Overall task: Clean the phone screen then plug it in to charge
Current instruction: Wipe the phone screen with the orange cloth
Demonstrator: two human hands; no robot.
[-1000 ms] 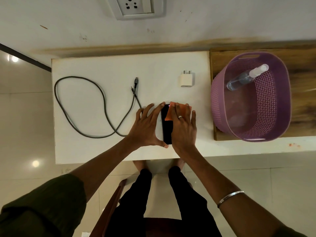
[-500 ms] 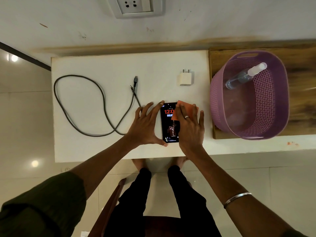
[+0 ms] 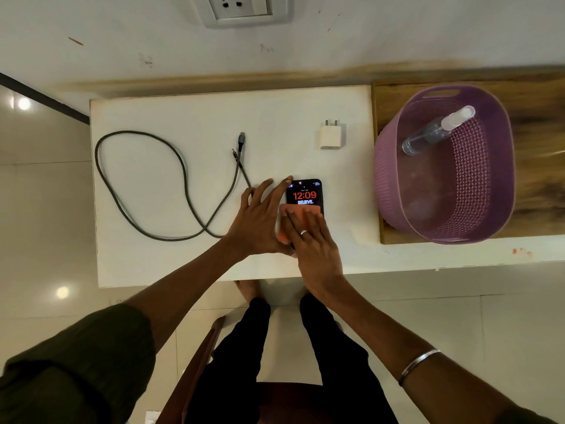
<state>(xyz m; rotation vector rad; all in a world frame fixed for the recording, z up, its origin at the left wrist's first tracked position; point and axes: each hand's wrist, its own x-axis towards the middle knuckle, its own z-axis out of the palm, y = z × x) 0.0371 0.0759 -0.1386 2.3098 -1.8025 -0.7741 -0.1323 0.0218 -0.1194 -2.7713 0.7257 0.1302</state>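
Note:
A black phone lies face up on the white table, its screen lit and showing 12:09. My left hand braces the phone's left edge, fingers spread. My right hand lies flat on an orange cloth that covers the lower half of the screen. A dark charging cable loops over the left of the table, its plugs near the middle. A white charger adapter lies behind the phone. A wall socket is high on the wall.
A purple plastic basket stands on a wooden board to the right, holding a clear spray bottle. The table's front edge runs just below my hands. A chair edge and my legs are underneath.
My right hand has slid the orange cloth from the top of the phone toward its lower half. The lit upper screen is now uncovered. My left hand stays on the phone's left edge.

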